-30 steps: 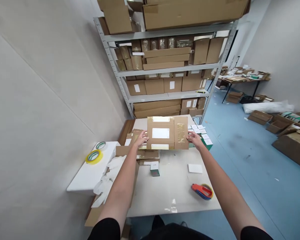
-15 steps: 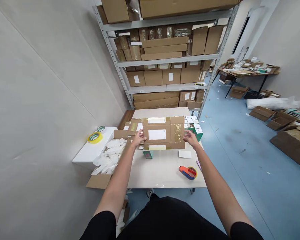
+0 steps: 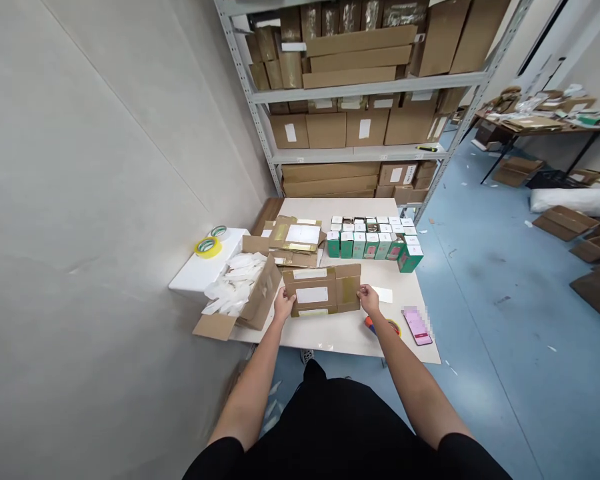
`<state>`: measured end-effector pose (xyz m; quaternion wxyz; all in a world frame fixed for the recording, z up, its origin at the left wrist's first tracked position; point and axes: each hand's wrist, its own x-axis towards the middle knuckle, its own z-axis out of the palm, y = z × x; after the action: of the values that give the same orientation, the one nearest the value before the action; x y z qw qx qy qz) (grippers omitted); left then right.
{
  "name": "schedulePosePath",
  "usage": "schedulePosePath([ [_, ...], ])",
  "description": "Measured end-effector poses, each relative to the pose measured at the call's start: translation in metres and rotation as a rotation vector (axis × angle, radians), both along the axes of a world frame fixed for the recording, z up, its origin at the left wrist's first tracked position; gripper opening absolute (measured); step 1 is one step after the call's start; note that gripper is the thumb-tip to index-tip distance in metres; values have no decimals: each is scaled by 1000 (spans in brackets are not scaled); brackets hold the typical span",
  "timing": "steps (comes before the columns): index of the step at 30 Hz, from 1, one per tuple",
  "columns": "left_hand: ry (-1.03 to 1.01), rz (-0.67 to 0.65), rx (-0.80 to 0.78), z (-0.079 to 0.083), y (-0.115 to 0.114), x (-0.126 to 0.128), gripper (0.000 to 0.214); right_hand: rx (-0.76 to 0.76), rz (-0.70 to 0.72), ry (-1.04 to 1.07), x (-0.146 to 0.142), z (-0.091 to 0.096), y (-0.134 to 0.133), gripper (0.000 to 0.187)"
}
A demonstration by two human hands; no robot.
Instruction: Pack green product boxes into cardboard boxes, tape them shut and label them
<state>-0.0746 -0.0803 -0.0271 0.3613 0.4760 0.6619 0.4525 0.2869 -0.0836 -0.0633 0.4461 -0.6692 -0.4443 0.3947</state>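
A grey wall [image 3: 105, 200] fills the left side, and a blue floor [image 3: 485, 293] spreads out on the right. At the back stands a metal shelf [image 3: 360, 155], its levels packed with brown cardboard boxes. In front of it is a pale counter [image 3: 325, 339]. An open cardboard box [image 3: 263, 301], full of crumpled white material [image 3: 236, 283], sits at the counter's left edge, with a white block [image 3: 187, 277] just beyond it on the left. Rows of small green and white boxes [image 3: 373, 245] stand close together on the right of the counter's far half, and to their left lies a pile of flattened cardboard [image 3: 300, 235].

A flattened carton [image 3: 323, 291] is in front of the person, over the near half of the counter, its white labels facing up; whether its lower edge touches the surface cannot be told. The hands are apart, both clamped on it: the left hand [image 3: 284, 305] pinches the left end, the right hand [image 3: 369, 300] the right end.

A phone [image 3: 417, 327] lies near the counter's right edge. A red and blue tape dispenser [image 3: 369, 324] lies partly hidden behind the right forearm. A yellow tape roll [image 3: 207, 247] rests on the white block, and a white card [image 3: 383, 295] lies just beside the right hand.
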Motion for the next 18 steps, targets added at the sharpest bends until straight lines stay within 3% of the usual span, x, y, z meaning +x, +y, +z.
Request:
schedulePosePath([
  [4,-7,69,-47,-30,-25,3,50,-118,76,78,-17,-26,-17,52],
  [7,-49,78,-89,-42,-35,5,53,-156,67,150,-30,-33,-26,67],
  [13,-114,73,-31,-37,-30,5,64,-221,-32,247,-41,-10,-22,66],
  [18,-187,-68,23,-33,-31,17,77,-245,40,310,-44,6,-27,71],
])
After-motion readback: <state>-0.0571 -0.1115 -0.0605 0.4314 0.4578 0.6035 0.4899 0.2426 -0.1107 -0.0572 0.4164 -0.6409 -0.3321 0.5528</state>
